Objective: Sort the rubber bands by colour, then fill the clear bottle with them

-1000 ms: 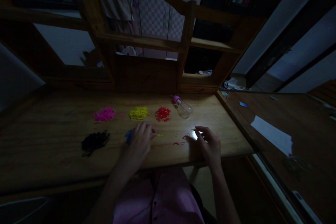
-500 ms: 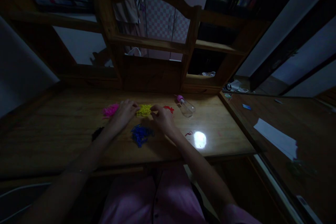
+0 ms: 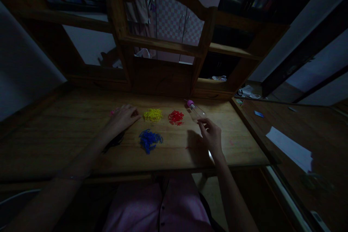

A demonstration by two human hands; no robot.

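At the left of the pale, smooth wooden tabletop [image 3: 174,152], a heap of bright pink small pieces [image 3: 112,112] and a heap of thin black strips [image 3: 112,143] lie partly hidden by the left hand [image 3: 122,117] and its forearm. That hand's fingers curl loosely toward the thumb; whether they grip anything cannot be told. Next come a loose pile of small blue loops [image 3: 149,141], a pile of thin yellow strands [image 3: 152,115] just beyond it, then a pile of small red pieces [image 3: 175,117]. A clear, rounded bottle with a pink cap [image 3: 199,113] lies just beyond the right hand [image 3: 212,136], whose thumb and forefinger are nearly together, their hold unclear
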